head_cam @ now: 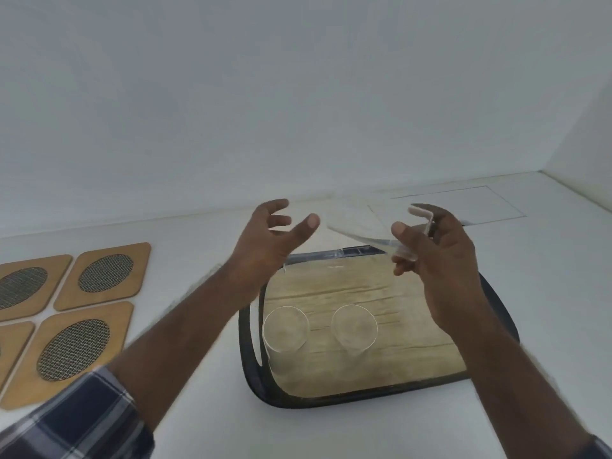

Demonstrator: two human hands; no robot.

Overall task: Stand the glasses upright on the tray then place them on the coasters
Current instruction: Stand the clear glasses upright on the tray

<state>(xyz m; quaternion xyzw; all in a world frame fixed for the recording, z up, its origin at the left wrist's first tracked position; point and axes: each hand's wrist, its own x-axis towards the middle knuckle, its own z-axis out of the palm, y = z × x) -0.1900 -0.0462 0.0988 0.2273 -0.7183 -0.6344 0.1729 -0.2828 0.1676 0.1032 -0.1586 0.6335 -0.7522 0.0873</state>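
A wood-patterned tray with a black rim (251, 376) lies on the white counter. Two clear glasses stand upright at its near left: one (285, 336) by the left rim, one (354, 331) to its right. My right hand (437, 260) holds a third clear glass (367, 226) tilted on its side in the air above the tray's far edge. My left hand (265, 246) hovers open to the left of that glass, fingers spread, not touching it. Wooden coasters with oval mesh centres (102, 276) lie on the counter to the left.
Several coasters are grouped at the left edge, one (71, 351) nearest me. A white wall rises behind the counter. A flat rectangular panel (463, 203) is set in the counter at the far right.
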